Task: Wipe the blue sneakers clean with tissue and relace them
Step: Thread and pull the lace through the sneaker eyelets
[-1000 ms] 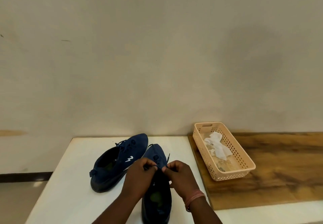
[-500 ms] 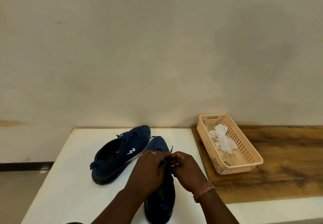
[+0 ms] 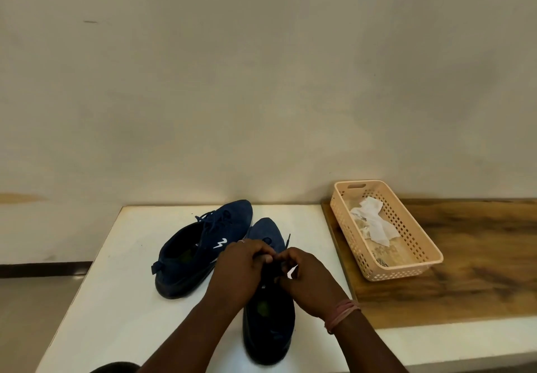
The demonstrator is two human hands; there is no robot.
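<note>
Two blue sneakers stand on the white table [image 3: 116, 300]. The left sneaker [image 3: 200, 244] is laced, lies angled toward the back right and shows a white logo on its side. The right sneaker [image 3: 268, 320] points straight away from me. Over its tongue my left hand [image 3: 241, 271] and my right hand [image 3: 308, 279] meet, both pinching its dark lace [image 3: 287, 240], of which one tip sticks up behind my fingers. My hands hide the eyelets and most of the lace. Crumpled white tissue [image 3: 374, 221] lies in the basket at the right.
A peach plastic basket [image 3: 418, 262] sits on a wooden board [image 3: 479, 256] right of the table. A plain wall stands close behind. The table's left edge drops to the floor.
My hands slid from the sneaker's toe area back toward its tongue and closed together on the lace. The camera tilted slightly; the sneakers and basket stayed put.
</note>
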